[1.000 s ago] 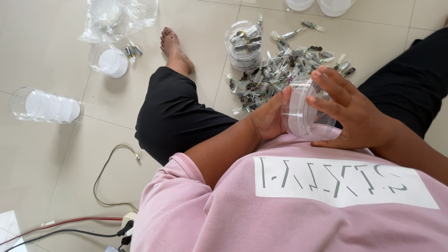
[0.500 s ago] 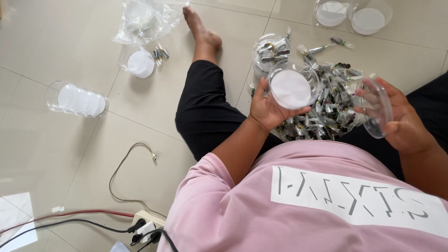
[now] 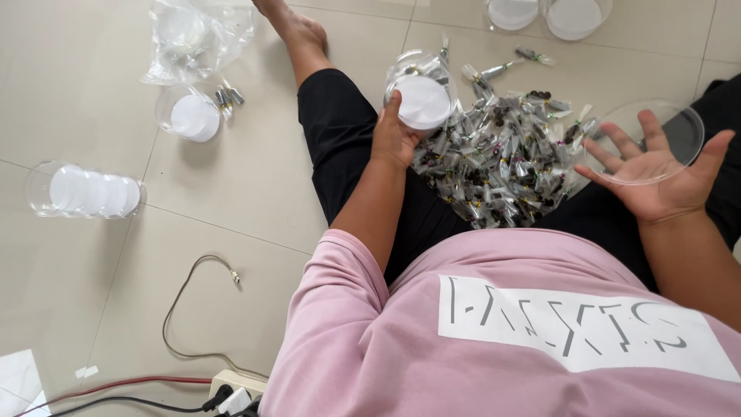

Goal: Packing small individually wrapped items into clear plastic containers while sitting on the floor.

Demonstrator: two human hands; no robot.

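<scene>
Head view: your left hand (image 3: 395, 135) gripped the jar (image 3: 421, 89); your right hand (image 3: 664, 181), fingers spread, cradled the clear lid (image 3: 679, 127). You needed both level above the packets (image 3: 502, 158).

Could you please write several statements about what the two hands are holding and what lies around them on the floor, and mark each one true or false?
1. The left hand holds a clear container with a white lid. True.
2. The right hand grips a pair of scissors. False: it lies open, palm up, under a clear round lid.
3. A pile of small wrapped parts lies on the floor between the hands. True.
4. The stack of clear containers at far left stands upright. False: it lies on its side.
5. A thin grey cable curls on the tiles. True.
</scene>
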